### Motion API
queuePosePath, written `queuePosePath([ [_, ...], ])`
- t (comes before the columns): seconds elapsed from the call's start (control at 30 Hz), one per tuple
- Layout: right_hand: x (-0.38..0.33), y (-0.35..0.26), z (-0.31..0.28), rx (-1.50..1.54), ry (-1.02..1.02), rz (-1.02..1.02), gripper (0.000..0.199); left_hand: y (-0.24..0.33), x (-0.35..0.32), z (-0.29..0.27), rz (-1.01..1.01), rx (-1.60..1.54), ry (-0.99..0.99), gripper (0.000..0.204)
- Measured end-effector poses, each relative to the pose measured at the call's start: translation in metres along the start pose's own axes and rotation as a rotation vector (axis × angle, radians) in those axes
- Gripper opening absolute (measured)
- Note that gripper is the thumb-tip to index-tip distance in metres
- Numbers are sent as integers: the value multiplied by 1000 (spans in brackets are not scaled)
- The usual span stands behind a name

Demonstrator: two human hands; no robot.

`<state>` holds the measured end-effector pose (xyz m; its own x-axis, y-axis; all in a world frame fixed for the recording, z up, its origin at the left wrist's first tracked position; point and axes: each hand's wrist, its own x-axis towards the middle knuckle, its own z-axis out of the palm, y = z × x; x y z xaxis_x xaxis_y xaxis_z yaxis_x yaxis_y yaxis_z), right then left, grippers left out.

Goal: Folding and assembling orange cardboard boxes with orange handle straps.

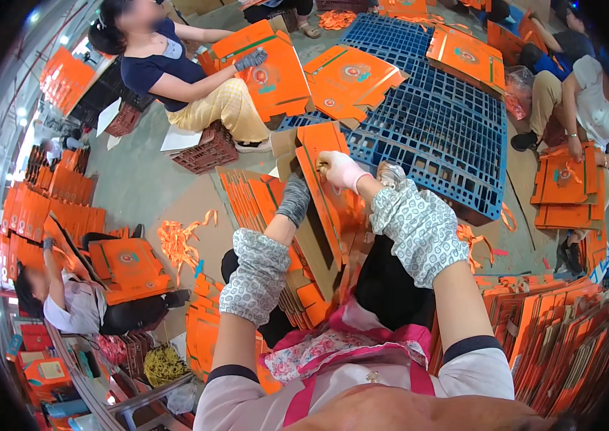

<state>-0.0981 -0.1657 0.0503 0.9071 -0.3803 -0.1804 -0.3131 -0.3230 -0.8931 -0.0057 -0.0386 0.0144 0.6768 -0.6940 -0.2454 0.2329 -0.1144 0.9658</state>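
Between the knees, over a stack of flat orange blanks (247, 205) on the floor, the person holds an orange carton blank (322, 183) upright and slightly tilted, brown inner face toward the left. Right hand (340, 170) in a pale pink glove is closed on the blank's upper edge, fingers (327, 159) curled over the top near a folded brown flap. Left hand (295, 199) in a grey glove grips the left side of the blank lower down, fingers wrapped and mostly hidden behind the board, so how tightly they close cannot be told. Judging by look, the blank is light corrugated board: stiff across the panels, bending readily at the scored creases, not fragile but easy to dent or tear at flaps (printed orange face probably a bit slick, gloves help). Best hold seems to be at panel edges beside a crease, as both hands do now. Blue plastic pallet (448, 136) lies beyond, with more orange blanks on it; other people sit around handling similar cartons; standing stack of blanks (570, 337) at the person's right.
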Motion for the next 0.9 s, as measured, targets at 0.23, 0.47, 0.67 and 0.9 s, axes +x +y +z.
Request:
queuePosePath([
  [0.23,-5,-33,18,-308,147,-10,20,23,-9,-28,-169,-516,120,24],
  [0.47,-2,-24,24,-514,140,-128,19,16,2,-24,-145,-446,124,24],
  [0.67,-4,-19,19,-458,216,-45,18,-13,5,-31,465,648,-40,26],
  [0.9,-7,-30,22,-443,181,-161,15,-26,8,-40,127,98,-85,25],
])
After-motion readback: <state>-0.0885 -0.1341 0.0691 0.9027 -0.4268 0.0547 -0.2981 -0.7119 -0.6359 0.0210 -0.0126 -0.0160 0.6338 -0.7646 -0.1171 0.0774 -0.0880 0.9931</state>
